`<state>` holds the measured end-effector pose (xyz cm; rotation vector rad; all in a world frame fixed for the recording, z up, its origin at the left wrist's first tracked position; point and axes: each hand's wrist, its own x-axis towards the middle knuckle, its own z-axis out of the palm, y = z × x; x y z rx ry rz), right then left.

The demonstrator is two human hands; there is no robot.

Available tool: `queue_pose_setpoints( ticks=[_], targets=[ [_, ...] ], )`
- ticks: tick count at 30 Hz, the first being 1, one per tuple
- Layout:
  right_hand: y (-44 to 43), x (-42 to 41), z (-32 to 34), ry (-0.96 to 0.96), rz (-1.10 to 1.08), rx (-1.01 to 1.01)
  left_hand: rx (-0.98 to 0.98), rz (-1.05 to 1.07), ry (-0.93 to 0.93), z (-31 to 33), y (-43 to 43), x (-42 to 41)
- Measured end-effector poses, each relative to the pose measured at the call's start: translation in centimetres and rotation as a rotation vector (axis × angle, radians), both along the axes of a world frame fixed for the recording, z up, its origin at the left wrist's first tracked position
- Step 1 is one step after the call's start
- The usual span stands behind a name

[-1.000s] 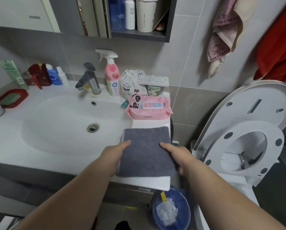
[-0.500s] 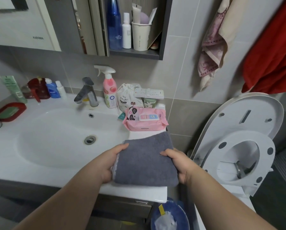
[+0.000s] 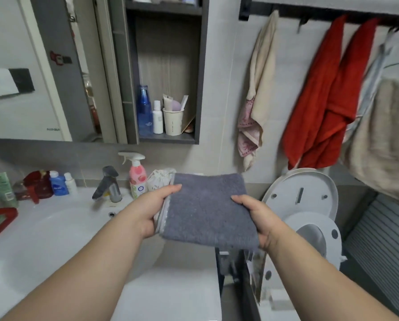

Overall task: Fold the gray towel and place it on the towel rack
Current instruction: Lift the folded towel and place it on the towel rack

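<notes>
You stand in a home bathroom: washbasin [image 3: 55, 230] with tap [image 3: 108, 184], toilet [image 3: 309, 205], and towels on a wall rack [image 3: 321, 17].

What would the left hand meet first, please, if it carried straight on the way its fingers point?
Probably the drawstring pouch just beyond the left hand, which grips the gray towel; depth is unclear.

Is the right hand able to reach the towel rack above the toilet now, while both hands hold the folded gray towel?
Probably yes. The right hand faces open air up to the towel rack, but the left hand shares the gray towel.
</notes>
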<state>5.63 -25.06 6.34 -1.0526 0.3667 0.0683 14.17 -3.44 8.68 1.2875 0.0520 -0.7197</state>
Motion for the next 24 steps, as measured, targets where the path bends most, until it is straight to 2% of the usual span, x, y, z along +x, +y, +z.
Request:
queue_pose_setpoints(
  ticks=[5, 9, 11, 15, 24],
  targets=[
    [-0.5, -2.0, 7.0, -0.142, -0.064, 0.055, -0.011, -0.014, -0.123, 6.3, -1.8, 0.2],
    [-1.8, -3.8, 11.9, -0.324, -0.166, 0.183, -0.094, 0.005, -0.214, 11.8, -3.9, -0.2],
    [-2.6, -4.6, 14.0, -0.359, -0.148, 0.195, -0.138, 0.006, -0.260, 14.5, -5.2, -0.5],
    [-4.9, -5.8, 18.1, -0.411, -0.094, 0.089, -0.181, -0.028, -0.352, 19.6, -7.9, -1.0],
    [-11.6, -6.1, 29.3, -0.517, -0.172, -0.111, -0.305, -0.090, -0.532, 30.3, -14.0, -1.7]
  ],
)
